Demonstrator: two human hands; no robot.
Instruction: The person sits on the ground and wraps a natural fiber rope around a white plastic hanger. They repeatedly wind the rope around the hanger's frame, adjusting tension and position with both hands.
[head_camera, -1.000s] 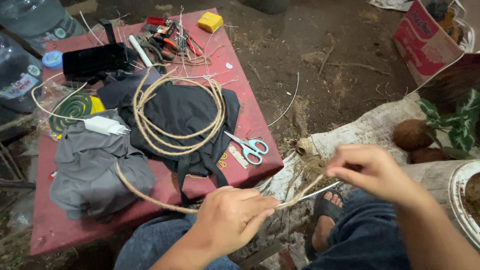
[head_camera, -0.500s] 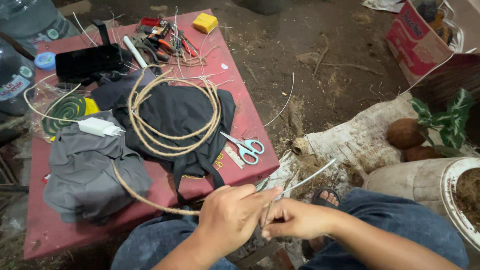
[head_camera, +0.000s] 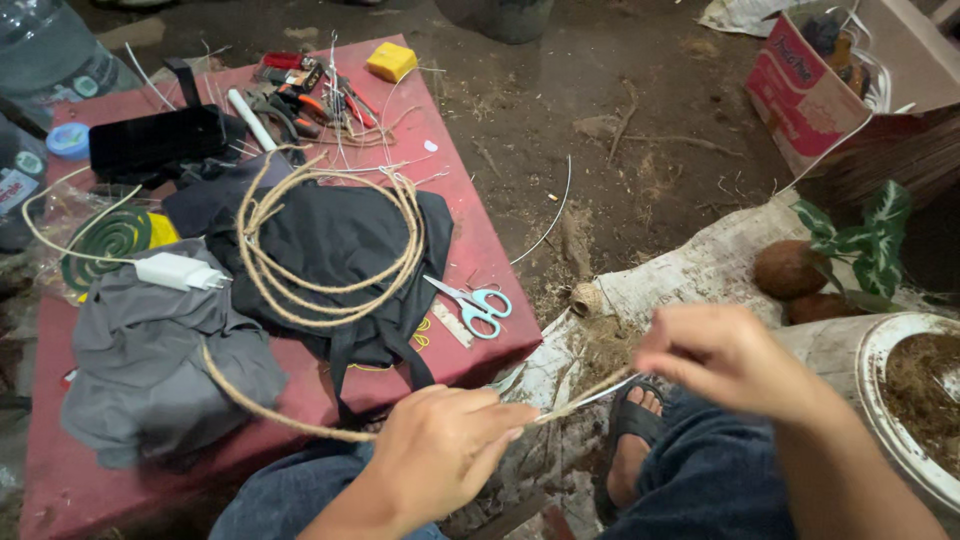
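1. I see the left hand (head_camera: 440, 455) with its fingers (head_camera: 505, 425) pinched shut on the fibre rope (head_camera: 330, 262) right where the finished twist ends; the right hand (head_camera: 725, 360) has its fingers closed around the loose fibre strands (head_camera: 585, 398) pulled out to the right, taut between the two hands.
2. From the left hand the rope runs left over my lap, up onto the red counter (head_camera: 480, 250) and into several coils lying on a black cloth (head_camera: 345, 240); I judge a good length is already twisted.
3. What is left, by my reading, is the short untwisted tail between the hands, plus more loose fibre (head_camera: 610, 340) heaped on the white sack (head_camera: 720, 265) by the sandalled foot.
4. Further out, scissors (head_camera: 472, 303) lie on the counter just beside the coils, untouched; a grey cloth (head_camera: 160, 350) sits to the left.
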